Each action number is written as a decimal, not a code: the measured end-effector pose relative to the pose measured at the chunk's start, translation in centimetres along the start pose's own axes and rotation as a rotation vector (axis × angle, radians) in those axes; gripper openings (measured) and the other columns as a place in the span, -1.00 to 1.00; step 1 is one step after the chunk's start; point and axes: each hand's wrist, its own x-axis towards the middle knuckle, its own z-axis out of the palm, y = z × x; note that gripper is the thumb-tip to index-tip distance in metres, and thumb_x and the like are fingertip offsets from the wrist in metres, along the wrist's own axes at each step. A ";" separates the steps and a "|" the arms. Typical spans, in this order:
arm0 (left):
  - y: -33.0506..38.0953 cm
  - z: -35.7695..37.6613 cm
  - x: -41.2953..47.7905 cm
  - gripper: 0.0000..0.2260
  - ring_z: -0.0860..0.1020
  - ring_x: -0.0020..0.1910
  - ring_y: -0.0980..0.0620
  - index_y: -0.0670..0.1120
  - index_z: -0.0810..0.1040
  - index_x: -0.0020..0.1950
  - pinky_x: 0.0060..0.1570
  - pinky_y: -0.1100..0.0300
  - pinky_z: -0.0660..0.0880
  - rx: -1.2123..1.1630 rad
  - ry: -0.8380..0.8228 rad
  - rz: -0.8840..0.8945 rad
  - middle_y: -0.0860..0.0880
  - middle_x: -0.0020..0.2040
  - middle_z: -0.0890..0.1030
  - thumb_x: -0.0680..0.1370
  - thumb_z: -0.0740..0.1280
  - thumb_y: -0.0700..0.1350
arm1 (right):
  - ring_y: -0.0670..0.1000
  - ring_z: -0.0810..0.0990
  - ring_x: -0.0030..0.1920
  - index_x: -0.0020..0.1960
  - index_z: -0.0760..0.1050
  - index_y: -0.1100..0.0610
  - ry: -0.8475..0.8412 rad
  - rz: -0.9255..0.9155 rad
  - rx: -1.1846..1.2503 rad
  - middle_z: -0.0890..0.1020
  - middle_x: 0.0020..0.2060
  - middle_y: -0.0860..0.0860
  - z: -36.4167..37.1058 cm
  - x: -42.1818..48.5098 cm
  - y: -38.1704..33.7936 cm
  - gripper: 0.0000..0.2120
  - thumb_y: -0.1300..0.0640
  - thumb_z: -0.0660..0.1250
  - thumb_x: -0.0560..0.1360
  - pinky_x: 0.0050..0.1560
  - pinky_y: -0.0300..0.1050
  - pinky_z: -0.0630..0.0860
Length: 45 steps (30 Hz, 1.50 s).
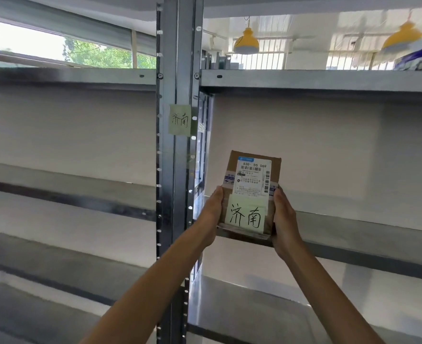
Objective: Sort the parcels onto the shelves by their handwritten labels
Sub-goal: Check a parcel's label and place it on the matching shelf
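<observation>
A small brown cardboard parcel [252,170] is held up between both hands at the front edge of the right-hand metal shelf [353,232]. It carries a white shipping label and a pale green note [245,214] handwritten 济南. My left hand [211,214] grips its left side and my right hand [285,217] grips its right side. On the steel upright [177,170] between the two shelf bays hangs a matching green note [179,119] with the same 济南 characters, up and left of the parcel.
Grey metal shelving fills the view, with bare boards in the left bay [68,194] and the right bay at several heights. A blue patterned package [418,59] sits on the top right shelf. Yellow lamps [245,42] hang behind.
</observation>
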 end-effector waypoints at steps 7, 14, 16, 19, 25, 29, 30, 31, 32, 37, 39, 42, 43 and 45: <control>3.2 -2.8 5.6 -0.63 0.61 -0.21 -0.09 -0.06 0.52 -0.09 -0.19 0.00 0.55 0.044 -0.024 -0.210 -0.10 -0.23 0.65 0.62 0.04 0.13 | -0.04 0.59 0.11 0.37 0.29 -0.03 -0.059 0.100 -0.094 0.56 0.25 0.02 2.7 4.8 1.9 -0.61 -0.12 -0.04 0.62 -0.12 -0.14 0.56; 3.9 -4.7 9.7 -0.70 0.54 0.10 -0.18 -0.07 0.49 0.00 0.20 -0.23 0.38 0.232 -0.068 -0.359 -0.11 -0.01 0.61 0.58 0.15 0.15 | 0.06 0.61 -0.01 0.37 0.27 0.09 0.030 0.298 -0.229 0.63 0.07 0.13 4.0 8.9 3.7 -0.60 -0.07 0.02 0.61 -0.24 -0.10 0.50; 3.5 -4.5 10.4 -0.66 0.53 0.14 -0.19 -0.08 0.49 -0.03 0.18 -0.19 0.37 0.252 -0.095 -0.398 -0.14 0.07 0.62 0.57 0.15 0.18 | 0.07 0.62 0.01 0.37 0.31 0.09 0.005 0.313 -0.259 0.63 0.10 0.12 4.3 9.5 4.1 -0.56 -0.13 0.01 0.61 -0.21 -0.08 0.53; 2.8 -4.0 11.2 -0.64 0.54 0.16 -0.20 -0.08 0.49 0.00 0.22 -0.18 0.34 0.263 -0.118 -0.429 -0.16 0.09 0.62 0.57 0.14 0.20 | 0.13 0.61 0.11 0.40 0.29 0.11 -0.020 0.316 -0.258 0.61 0.15 0.15 4.2 10.0 5.0 -0.51 -0.15 0.02 0.60 0.11 0.11 0.56; 1.7 -3.6 12.2 -0.71 0.60 -0.27 -0.07 -0.11 0.51 -0.12 -0.24 0.07 0.56 0.199 -0.091 -0.292 -0.11 -0.21 0.63 0.59 0.20 0.08 | 0.04 0.61 0.07 0.39 0.31 0.03 -0.051 0.356 -0.283 0.60 0.18 0.08 3.8 10.4 5.7 -0.55 -0.16 0.02 0.61 -0.15 -0.07 0.56; 1.4 -3.4 12.5 -0.69 0.61 -0.28 -0.07 -0.15 0.52 -0.02 -0.29 0.11 0.57 0.170 -0.067 -0.253 -0.12 -0.20 0.64 0.60 0.18 0.08 | -0.01 0.57 0.04 0.43 0.24 0.02 -0.054 0.356 -0.312 0.55 0.25 0.08 3.6 10.7 6.2 -0.54 -0.15 -0.01 0.61 -0.29 -0.20 0.44; 1.4 -3.4 12.5 -0.67 0.60 -0.28 -0.06 -0.18 0.51 0.08 -0.35 0.14 0.57 0.165 -0.052 -0.244 -0.13 -0.19 0.64 0.61 0.15 0.07 | 0.00 0.56 0.06 0.44 0.23 0.02 -0.056 0.353 -0.321 0.53 0.27 0.08 3.6 10.7 6.2 -0.53 -0.15 -0.01 0.61 -0.29 -0.21 0.43; 1.3 -3.3 12.5 -0.64 0.61 -0.26 -0.05 -0.20 0.46 0.20 -0.39 0.16 0.56 0.161 -0.031 -0.228 -0.14 -0.15 0.64 0.62 0.12 0.05 | 0.01 0.55 0.09 0.45 0.22 0.03 -0.054 0.351 -0.332 0.52 0.28 0.08 3.7 10.8 6.1 -0.53 -0.15 -0.01 0.61 -0.27 -0.22 0.43; 1.2 -3.2 12.5 -0.61 0.62 -0.18 -0.07 -0.20 0.38 0.33 -0.36 0.14 0.57 0.166 -0.004 -0.199 -0.17 -0.04 0.64 0.64 0.09 0.03 | 0.04 0.54 0.14 0.47 0.19 0.04 -0.049 0.349 -0.345 0.50 0.30 0.09 3.7 10.8 6.0 -0.51 -0.15 -0.01 0.61 -0.21 -0.21 0.45; 0.7 -2.7 11.9 -0.52 0.37 0.39 -0.11 -0.10 0.04 0.53 0.31 0.04 0.38 0.542 0.079 0.199 -0.16 0.49 0.26 0.65 0.03 0.01 | 0.14 0.23 0.47 0.55 -0.14 0.06 0.059 0.237 -0.586 0.19 0.51 0.10 3.3 10.8 4.8 -0.28 -0.27 0.01 0.55 0.34 0.02 0.26; 1.1 -2.5 11.3 -0.50 0.14 0.52 -0.07 -0.08 0.00 0.54 0.46 0.01 0.20 0.747 0.074 0.407 -0.08 0.56 0.07 0.64 0.03 0.04 | 0.13 0.21 0.48 0.55 -0.12 0.07 0.102 0.136 -0.668 0.17 0.52 0.09 3.0 10.8 4.1 -0.26 -0.29 0.01 0.53 0.39 0.04 0.22; 2.0 -2.3 10.4 -0.51 0.01 0.55 0.01 0.01 0.02 0.55 0.50 0.00 0.09 0.919 0.078 0.633 0.01 0.58 0.00 0.64 0.02 0.07 | 0.10 0.14 0.51 0.55 -0.07 0.03 0.124 -0.031 -0.756 0.12 0.54 0.04 2.7 10.5 3.0 -0.28 -0.29 0.02 0.52 0.45 0.06 0.13; 2.3 -2.1 10.0 -0.52 0.00 0.55 0.02 0.02 0.05 0.54 0.50 0.02 0.08 0.940 0.084 0.699 0.02 0.58 0.02 0.64 0.02 0.07 | 0.08 0.12 0.52 0.55 -0.05 0.01 0.120 -0.089 -0.774 0.10 0.54 0.02 2.6 10.3 2.7 -0.29 -0.29 0.01 0.52 0.47 0.06 0.11; 2.5 -1.4 9.0 -0.55 -0.01 0.55 0.05 0.04 0.08 0.53 0.50 0.06 0.02 0.989 0.071 0.830 0.03 0.57 0.05 0.64 0.02 0.06 | 0.03 0.08 0.53 0.54 -0.05 -0.03 0.106 -0.182 -0.802 0.08 0.54 -0.03 2.4 9.8 2.1 -0.32 -0.29 0.00 0.52 0.49 0.04 0.06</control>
